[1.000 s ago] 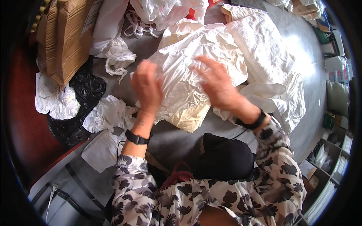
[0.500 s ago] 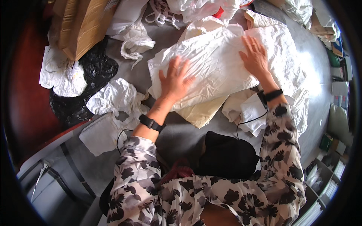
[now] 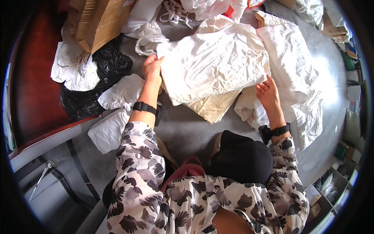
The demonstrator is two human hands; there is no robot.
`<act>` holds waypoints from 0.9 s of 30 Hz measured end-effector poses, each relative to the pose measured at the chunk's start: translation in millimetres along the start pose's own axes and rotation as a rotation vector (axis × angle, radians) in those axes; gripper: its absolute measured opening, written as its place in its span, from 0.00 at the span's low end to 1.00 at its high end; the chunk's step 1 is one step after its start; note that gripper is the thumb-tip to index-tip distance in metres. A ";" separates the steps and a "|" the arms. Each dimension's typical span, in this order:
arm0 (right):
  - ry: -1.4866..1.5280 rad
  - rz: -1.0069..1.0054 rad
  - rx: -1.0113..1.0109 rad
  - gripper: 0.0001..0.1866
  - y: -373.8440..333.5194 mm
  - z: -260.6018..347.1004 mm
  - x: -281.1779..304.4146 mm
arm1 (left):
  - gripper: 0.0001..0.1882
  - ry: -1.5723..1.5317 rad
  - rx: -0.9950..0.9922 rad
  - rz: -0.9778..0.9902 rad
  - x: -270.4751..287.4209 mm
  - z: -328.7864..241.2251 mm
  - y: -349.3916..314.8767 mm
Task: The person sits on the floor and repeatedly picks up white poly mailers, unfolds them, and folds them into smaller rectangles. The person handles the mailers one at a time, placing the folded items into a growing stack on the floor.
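Observation:
A folded, wrinkled white cloth stretches between my two hands. My left hand is closed on its left edge, with the thumb on top. At the near right corner, my right hand pinches the cloth's edge between thumb and fingers, palm partly turned up. Beneath the cloth lies a cream-yellow cloth, its pointed corner showing toward me. A large white quilted cloth is spread just right of the held cloth.
A cardboard box stands at the far left beside a black plastic bag and crumpled white cloths. White plastic bags sit at the back. My dark-clad knee is near, and shelves stand at the right.
Both hands have gone from lying flat with fingers spread on the white cloth to gripping its left edge and right corner. The right hand has come nearer to me.

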State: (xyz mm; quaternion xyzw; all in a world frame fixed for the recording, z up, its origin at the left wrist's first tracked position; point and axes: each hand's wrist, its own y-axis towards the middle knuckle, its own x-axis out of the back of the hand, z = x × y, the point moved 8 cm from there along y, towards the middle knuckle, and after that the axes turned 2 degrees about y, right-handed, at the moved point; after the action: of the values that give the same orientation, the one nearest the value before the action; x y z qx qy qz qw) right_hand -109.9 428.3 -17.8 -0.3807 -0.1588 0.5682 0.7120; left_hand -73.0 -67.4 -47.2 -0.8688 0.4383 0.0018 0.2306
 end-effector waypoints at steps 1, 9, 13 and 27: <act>0.026 0.008 -0.003 0.20 3.1 -0.7 -0.9 | 0.02 -0.085 -0.108 0.079 -6.7 -10.2 5.9; 0.103 -0.010 -0.099 0.17 16.8 -16.1 7.2 | 0.21 0.013 0.395 0.111 -3.4 56.0 17.0; 0.051 0.016 0.090 0.15 0.8 5.5 -12.2 | 0.20 -0.046 0.284 0.225 -10.9 38.5 9.7; -0.029 0.479 0.817 0.11 -46.9 204.3 -137.3 | 0.24 0.084 -0.137 -0.018 -17.1 -119.9 -138.0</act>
State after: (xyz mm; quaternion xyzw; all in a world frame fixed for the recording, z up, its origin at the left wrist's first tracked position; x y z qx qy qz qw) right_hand -253.9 371.4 179.3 -0.0872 0.1602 0.7376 0.6502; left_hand -2.2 -32.3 118.5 -0.8858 0.4384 -0.0068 0.1519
